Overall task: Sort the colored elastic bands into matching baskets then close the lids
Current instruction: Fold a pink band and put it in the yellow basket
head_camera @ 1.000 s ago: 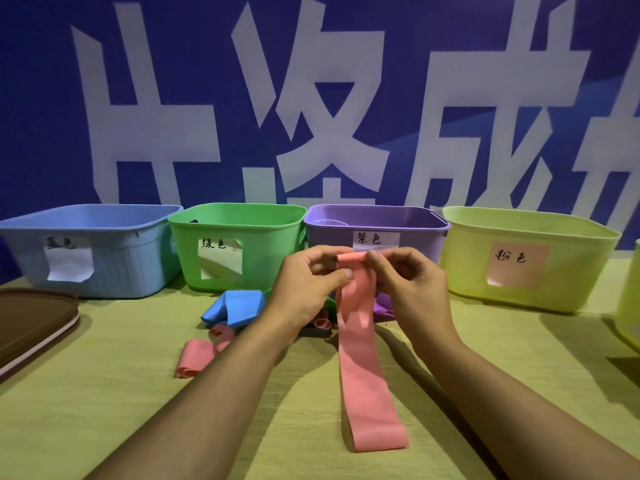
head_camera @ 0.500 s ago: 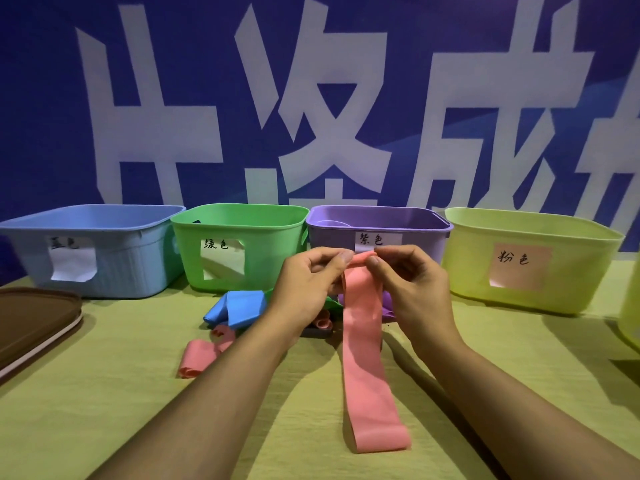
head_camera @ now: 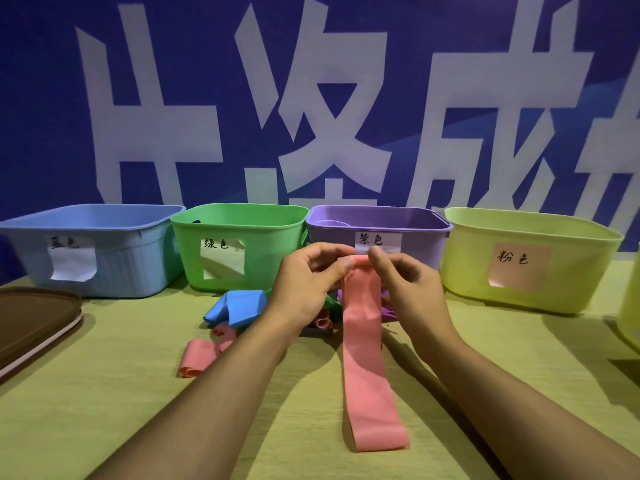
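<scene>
A long pink elastic band (head_camera: 365,362) hangs from both my hands, its lower end lying on the table. My left hand (head_camera: 304,285) and my right hand (head_camera: 405,289) pinch its top end in front of the purple basket (head_camera: 415,230). A blue basket (head_camera: 114,258), a green basket (head_camera: 263,244) and a yellow-green basket (head_camera: 568,271) with a pink label stand in the same row. Behind my left hand lie a blue band (head_camera: 239,306), a folded pink band (head_camera: 199,356) and small bits of other bands, partly hidden.
A brown lid (head_camera: 31,323) lies at the left table edge. Another yellow-green container (head_camera: 632,306) shows at the right edge. A blue banner with large white characters fills the wall behind the baskets.
My hands have shifted slightly while working the band's top end between the fingers. The hanging band has barely moved.
</scene>
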{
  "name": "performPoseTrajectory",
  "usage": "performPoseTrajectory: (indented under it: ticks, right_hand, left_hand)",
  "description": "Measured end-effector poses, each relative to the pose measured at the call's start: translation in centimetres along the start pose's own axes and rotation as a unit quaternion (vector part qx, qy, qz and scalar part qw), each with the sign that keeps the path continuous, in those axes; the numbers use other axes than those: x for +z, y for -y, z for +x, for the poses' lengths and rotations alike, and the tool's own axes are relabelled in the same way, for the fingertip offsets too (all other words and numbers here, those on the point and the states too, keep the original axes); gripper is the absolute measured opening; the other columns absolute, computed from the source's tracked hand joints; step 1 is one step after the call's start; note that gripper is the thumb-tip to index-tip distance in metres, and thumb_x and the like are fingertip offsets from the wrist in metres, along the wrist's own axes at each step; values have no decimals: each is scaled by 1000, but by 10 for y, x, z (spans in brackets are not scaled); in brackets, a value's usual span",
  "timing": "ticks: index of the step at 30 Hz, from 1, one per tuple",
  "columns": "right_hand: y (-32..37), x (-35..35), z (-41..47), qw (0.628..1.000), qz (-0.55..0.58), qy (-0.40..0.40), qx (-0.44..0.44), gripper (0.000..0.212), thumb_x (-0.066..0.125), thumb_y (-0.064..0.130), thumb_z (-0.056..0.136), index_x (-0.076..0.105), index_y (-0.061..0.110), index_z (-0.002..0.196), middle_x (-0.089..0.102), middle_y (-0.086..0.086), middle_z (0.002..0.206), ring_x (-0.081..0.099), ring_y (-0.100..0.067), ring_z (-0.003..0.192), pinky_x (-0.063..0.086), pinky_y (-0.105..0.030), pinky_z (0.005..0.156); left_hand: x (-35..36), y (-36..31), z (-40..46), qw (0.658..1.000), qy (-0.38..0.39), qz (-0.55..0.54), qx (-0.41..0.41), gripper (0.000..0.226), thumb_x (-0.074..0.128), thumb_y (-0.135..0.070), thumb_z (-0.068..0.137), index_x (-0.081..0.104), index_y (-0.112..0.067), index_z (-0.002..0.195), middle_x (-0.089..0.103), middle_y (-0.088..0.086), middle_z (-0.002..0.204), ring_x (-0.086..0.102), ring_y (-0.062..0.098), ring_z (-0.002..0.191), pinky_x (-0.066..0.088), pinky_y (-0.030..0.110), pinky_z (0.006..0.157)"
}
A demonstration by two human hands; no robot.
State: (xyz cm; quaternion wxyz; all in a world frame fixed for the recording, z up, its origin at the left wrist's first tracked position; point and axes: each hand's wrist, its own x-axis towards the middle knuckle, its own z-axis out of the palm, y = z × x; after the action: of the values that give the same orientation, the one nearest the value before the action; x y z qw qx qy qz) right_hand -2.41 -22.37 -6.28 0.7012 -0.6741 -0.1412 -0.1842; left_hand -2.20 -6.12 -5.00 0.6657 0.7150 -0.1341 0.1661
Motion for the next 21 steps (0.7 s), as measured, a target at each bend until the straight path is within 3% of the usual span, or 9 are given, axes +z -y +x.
performPoseTrajectory:
  ticks: [3,11,16,21]
  right_hand:
    - [0,0,0,1000,-6,-5,7,26,68,40,95,80,17,91,77,-2,83,73,-12,76,55,-23,54]
    - [-3,-2,2,1000,-21,6,1,12,67,31,96,78,26,98,77,8,91,74,-12,86,60,-30,56]
    - [-5,-3,3,999,-40,12,-16,13,67,26,98,77,23,104,77,9,94,73,-11,91,63,-34,58]
    - [-6,-3,5,996,-71,15,-51,15,68,23,98,77,21,109,77,13,97,73,-9,94,65,-41,74]
  left_hand:
    - [0,0,-1,1000,4,16,8,14,76,-19,92,77,-26,103,79,-6,102,74,12,103,58,44,98]
    - [0,2,1,1000,3,7,9,20,77,-6,89,76,-14,108,80,0,103,75,16,101,59,38,94]
    - [2,4,1,999,15,-21,-33,18,70,-28,97,75,-17,110,79,5,105,75,22,103,58,47,98]
    - [3,7,1,994,48,-27,-97,50,65,-62,90,78,-17,107,79,11,101,74,32,103,53,55,103]
